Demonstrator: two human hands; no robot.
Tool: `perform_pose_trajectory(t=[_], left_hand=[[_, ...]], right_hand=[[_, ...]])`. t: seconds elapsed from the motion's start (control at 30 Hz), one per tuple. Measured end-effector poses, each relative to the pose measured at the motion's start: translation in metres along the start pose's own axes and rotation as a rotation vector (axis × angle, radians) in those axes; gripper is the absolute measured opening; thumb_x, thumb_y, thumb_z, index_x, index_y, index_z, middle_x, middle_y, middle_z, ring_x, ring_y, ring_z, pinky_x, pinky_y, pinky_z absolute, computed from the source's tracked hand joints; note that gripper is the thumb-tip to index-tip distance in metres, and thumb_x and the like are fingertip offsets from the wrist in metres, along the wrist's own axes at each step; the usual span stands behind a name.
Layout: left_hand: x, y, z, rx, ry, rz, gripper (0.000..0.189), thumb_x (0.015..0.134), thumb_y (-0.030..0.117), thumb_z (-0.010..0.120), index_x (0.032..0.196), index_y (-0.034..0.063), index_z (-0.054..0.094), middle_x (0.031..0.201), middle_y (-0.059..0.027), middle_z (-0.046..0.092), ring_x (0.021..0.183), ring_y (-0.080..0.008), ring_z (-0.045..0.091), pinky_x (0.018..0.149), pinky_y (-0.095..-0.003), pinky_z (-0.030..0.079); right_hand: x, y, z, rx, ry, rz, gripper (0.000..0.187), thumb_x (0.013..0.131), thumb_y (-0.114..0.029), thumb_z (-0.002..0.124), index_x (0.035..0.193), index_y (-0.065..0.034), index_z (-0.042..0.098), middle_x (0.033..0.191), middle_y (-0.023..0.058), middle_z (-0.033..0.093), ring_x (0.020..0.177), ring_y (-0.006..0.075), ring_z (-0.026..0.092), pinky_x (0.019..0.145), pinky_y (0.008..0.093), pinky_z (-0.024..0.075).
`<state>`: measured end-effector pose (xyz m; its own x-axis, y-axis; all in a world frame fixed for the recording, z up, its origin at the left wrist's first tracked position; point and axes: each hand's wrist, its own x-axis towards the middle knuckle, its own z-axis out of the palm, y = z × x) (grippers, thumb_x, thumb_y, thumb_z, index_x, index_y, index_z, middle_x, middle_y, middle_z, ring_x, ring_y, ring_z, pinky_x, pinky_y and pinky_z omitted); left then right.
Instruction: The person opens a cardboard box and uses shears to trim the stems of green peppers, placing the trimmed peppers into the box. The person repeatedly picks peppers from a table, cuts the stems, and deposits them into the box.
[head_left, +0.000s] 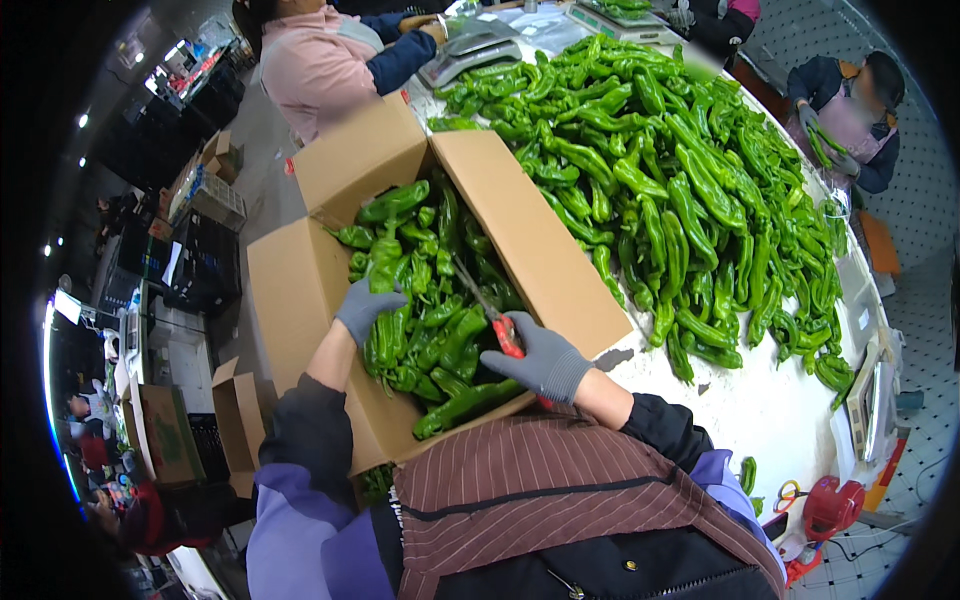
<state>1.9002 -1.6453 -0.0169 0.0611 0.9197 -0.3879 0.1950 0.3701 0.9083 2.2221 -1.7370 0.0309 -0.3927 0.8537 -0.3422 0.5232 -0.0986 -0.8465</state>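
Observation:
An open cardboard box (352, 165) full of long green peppers (439, 337) stands before me, its flaps spread outward. My left hand (367, 304), in a grey glove, holds a green pepper (385, 262) over the left part of the box. In my right hand (544, 356), gloved as well, are scissors (480, 295) with red handles; the blades point into the box, away from me. Whether the blades touch a pepper I cannot tell. Right of the box, a large heap of green peppers (652, 180) lies on a white table (742, 405).
Scales (472, 56) stand at the table's far end, beside a person in pink (315, 67). Another person (847, 120) holds peppers at the right. A red tape dispenser (832, 508) and orange-handled scissors (790, 495) lie at the near right. An empty carton (240, 420) stands at the left.

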Motion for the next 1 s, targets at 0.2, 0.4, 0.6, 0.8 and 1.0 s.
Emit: perform_pose_trajectory(t=[0.2, 0.4, 0.6, 0.8, 1.0], left_hand=[[0.005, -0.058, 0.064, 0.711, -0.141, 0.088, 0.056, 0.064, 0.022, 0.077, 0.112, 0.0009, 0.06, 0.099, -0.0149, 0.066, 0.091, -0.0289, 0.063, 0.085, -0.0356, 0.05], [0.015, -0.098, 0.111, 0.923, 0.054, 0.186, 0.065, 0.062, 0.028, 0.081, 0.117, 0.0036, 0.057, 0.115, -0.0195, 0.06, 0.109, -0.0352, 0.057, 0.093, -0.0385, 0.047], [0.012, -0.062, 0.099, 0.812, 0.104, 0.213, 0.057, 0.058, 0.03, 0.085, 0.105, 0.0047, 0.065, 0.094, -0.015, 0.07, 0.086, -0.0308, 0.067, 0.08, -0.0367, 0.053], [-0.015, 0.009, 0.049, 0.13, 0.054, 0.254, 0.056, 0.063, 0.015, 0.085, 0.112, -0.0004, 0.062, 0.1, -0.0074, 0.069, 0.086, -0.0166, 0.065, 0.078, -0.0313, 0.053], [-0.053, 0.025, 0.041, 0.201, -0.019, 0.243, 0.07, 0.06, 0.019, 0.088, 0.119, -0.0036, 0.057, 0.107, -0.0115, 0.067, 0.095, -0.0174, 0.064, 0.085, -0.0303, 0.051]], right_hand=[[-0.008, 0.03, 0.003, 0.454, 0.164, -0.014, 0.071, 0.084, -0.047, 0.068, 0.131, 0.0004, 0.044, 0.1, 0.0144, 0.062, 0.091, 0.0208, 0.061, 0.081, 0.0341, 0.0485], [-0.012, 0.041, 0.002, 0.542, 0.109, 0.006, 0.069, 0.085, -0.046, 0.067, 0.131, 0.0004, 0.044, 0.094, 0.0103, 0.062, 0.082, 0.0161, 0.059, 0.076, 0.0304, 0.0492], [-0.015, 0.034, 0.005, 0.555, 0.076, -0.005, 0.072, 0.084, -0.048, 0.067, 0.133, -0.0005, 0.042, 0.093, 0.0106, 0.062, 0.082, 0.0174, 0.06, 0.075, 0.032, 0.0494], [-0.024, 0.012, -0.007, 0.093, 0.173, -0.065, 0.072, 0.081, -0.052, 0.067, 0.127, -0.0006, 0.045, 0.089, 0.0167, 0.064, 0.083, 0.0324, 0.064, 0.075, 0.0392, 0.05], [-0.012, -0.011, -0.008, -0.137, 0.163, -0.059, 0.07, 0.081, -0.056, 0.063, 0.121, -0.0005, 0.047, 0.092, 0.0225, 0.066, 0.085, 0.0407, 0.064, 0.076, 0.0435, 0.0506]])
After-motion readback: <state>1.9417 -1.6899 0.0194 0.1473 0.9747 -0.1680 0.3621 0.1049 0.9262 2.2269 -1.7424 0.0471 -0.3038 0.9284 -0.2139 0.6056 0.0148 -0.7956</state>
